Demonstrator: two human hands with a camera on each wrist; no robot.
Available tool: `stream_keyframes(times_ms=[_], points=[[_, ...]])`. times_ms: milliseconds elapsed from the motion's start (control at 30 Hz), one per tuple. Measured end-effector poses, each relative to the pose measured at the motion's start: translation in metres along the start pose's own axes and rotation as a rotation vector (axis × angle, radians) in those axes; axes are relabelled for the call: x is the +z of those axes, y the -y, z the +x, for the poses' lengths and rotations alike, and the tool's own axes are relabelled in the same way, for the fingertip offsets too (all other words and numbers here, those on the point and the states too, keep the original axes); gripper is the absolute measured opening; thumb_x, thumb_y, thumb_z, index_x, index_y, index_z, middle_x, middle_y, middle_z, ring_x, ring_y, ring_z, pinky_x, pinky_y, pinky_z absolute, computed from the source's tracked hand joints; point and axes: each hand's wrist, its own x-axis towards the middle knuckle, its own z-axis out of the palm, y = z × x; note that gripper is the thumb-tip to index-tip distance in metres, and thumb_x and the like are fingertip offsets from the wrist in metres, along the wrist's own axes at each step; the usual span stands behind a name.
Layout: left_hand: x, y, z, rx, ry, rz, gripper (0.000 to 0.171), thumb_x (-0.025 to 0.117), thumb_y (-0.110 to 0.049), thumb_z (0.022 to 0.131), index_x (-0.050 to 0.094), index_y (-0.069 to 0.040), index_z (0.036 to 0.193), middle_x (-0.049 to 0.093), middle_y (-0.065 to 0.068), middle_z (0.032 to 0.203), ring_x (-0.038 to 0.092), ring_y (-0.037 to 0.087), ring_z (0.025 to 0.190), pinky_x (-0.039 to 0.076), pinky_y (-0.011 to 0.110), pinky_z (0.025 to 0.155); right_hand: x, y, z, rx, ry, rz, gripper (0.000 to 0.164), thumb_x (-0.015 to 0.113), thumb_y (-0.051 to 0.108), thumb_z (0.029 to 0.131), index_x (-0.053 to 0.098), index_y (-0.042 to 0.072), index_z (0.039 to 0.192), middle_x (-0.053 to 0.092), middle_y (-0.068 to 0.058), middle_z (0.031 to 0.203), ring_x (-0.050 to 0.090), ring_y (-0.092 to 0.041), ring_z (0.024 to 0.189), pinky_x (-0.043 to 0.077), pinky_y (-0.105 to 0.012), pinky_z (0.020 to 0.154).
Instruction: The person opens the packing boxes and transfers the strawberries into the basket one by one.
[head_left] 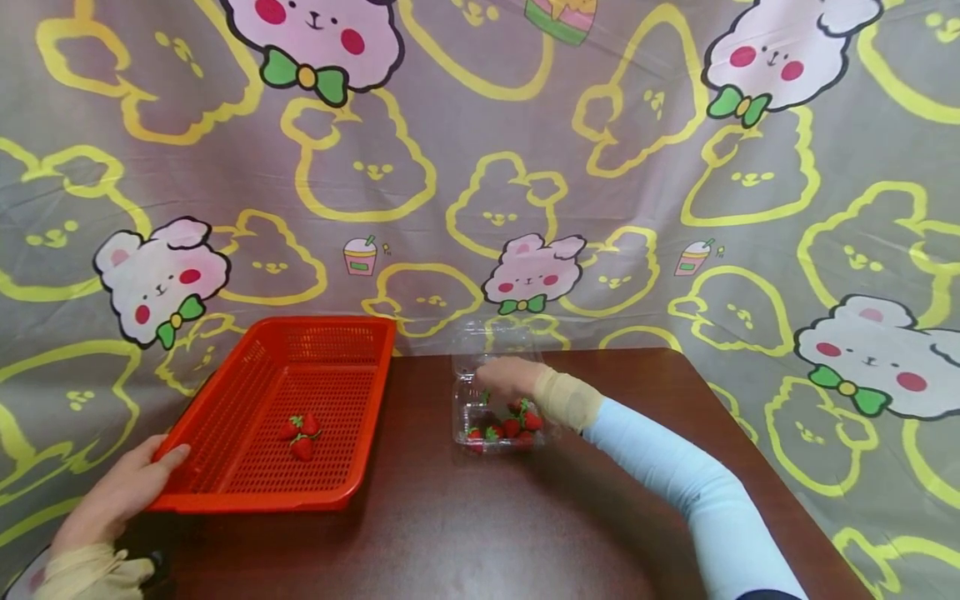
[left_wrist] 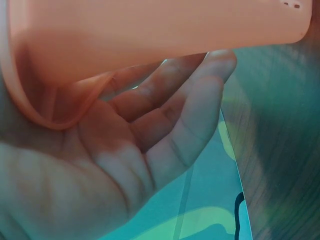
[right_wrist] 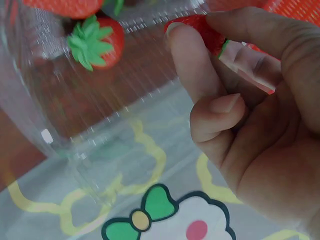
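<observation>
On the left of the head view, a red plastic basket [head_left: 251, 502] tilts with its near side raised, several strawberries [head_left: 302, 448] lying on its slatted bottom. My left hand [head_left: 129, 483] grips its near left corner, thumb over the rim; the left wrist view shows the fingers [left_wrist: 192, 120] curled under the wall. My right hand [head_left: 510, 377] is over a clear plastic clamshell box [head_left: 459, 421] with its lid up. Between thumb and fingertips it pinches a strawberry [right_wrist: 212, 39], as the right wrist view shows. Several strawberries [head_left: 512, 427] lie in the box's near part.
A dark brown table [head_left: 442, 533] carries the box and basket. Behind and beside it hangs a grey curtain [head_left: 420, 292] printed with cartoon bears and rabbits. Tabletop lies between basket and box.
</observation>
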Motion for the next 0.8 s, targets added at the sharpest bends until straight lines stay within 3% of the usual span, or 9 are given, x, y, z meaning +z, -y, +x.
stream_keyframes(times_ms=[167, 333, 500, 700, 800], points=[[-0.001, -0.002, -0.001, 0.0, 0.005, -0.012, 0.062, 0.03, -0.037, 0.106, 0.028, 0.018, 0.135, 0.057, 0.03, 0.111, 0.056, 0.013, 0.083, 0.044, 0.028, 0.07, -0.014, -0.003, -0.003, -0.01, -0.009, 0.035, 0.016, 0.074, 0.012, 0.085, 0.074, 0.013, 0.1, 0.07, 0.003, 0.088, 0.059, -0.011, 0.07, 0.049, -0.027, 0.063], [0.0, -0.002, -0.001, -0.003, 0.004, 0.017, 0.065, 0.03, -0.04, 0.106, 0.026, 0.017, 0.137, 0.053, 0.035, 0.118, 0.057, 0.017, 0.09, 0.041, 0.032, 0.076, -0.025, -0.004, -0.006, 0.022, 0.027, 0.175, 0.031, 0.072, 0.006, 0.082, 0.069, 0.012, 0.112, 0.069, -0.001, 0.094, 0.063, -0.011, 0.065, 0.052, -0.025, 0.058], [0.001, -0.001, 0.0, -0.016, 0.005, 0.003, 0.068, 0.031, -0.043, 0.105, 0.026, 0.016, 0.138, 0.052, 0.035, 0.119, 0.057, 0.018, 0.091, 0.042, 0.032, 0.076, -0.037, -0.005, -0.007, 0.034, 0.077, 0.287, 0.039, 0.07, 0.008, 0.088, 0.062, 0.008, 0.126, 0.069, -0.008, 0.109, 0.067, -0.019, 0.063, 0.056, -0.03, 0.058], [0.001, -0.001, 0.0, -0.037, 0.001, -0.007, 0.069, 0.033, -0.044, 0.104, 0.027, 0.016, 0.138, 0.052, 0.035, 0.119, 0.057, 0.02, 0.092, 0.041, 0.033, 0.077, -0.057, -0.006, -0.002, -0.014, -0.007, 0.185, 0.038, 0.073, 0.016, 0.088, 0.065, 0.009, 0.125, 0.07, -0.005, 0.115, 0.069, -0.019, 0.092, 0.056, -0.033, 0.08], [0.001, -0.003, -0.001, -0.037, -0.001, -0.002, 0.069, 0.033, -0.045, 0.104, 0.027, 0.016, 0.138, 0.051, 0.035, 0.12, 0.057, 0.024, 0.094, 0.041, 0.033, 0.077, -0.07, -0.005, -0.001, -0.017, -0.044, 0.167, 0.033, 0.072, 0.018, 0.088, 0.067, 0.011, 0.12, 0.07, -0.001, 0.109, 0.066, -0.018, 0.093, 0.054, -0.034, 0.081]])
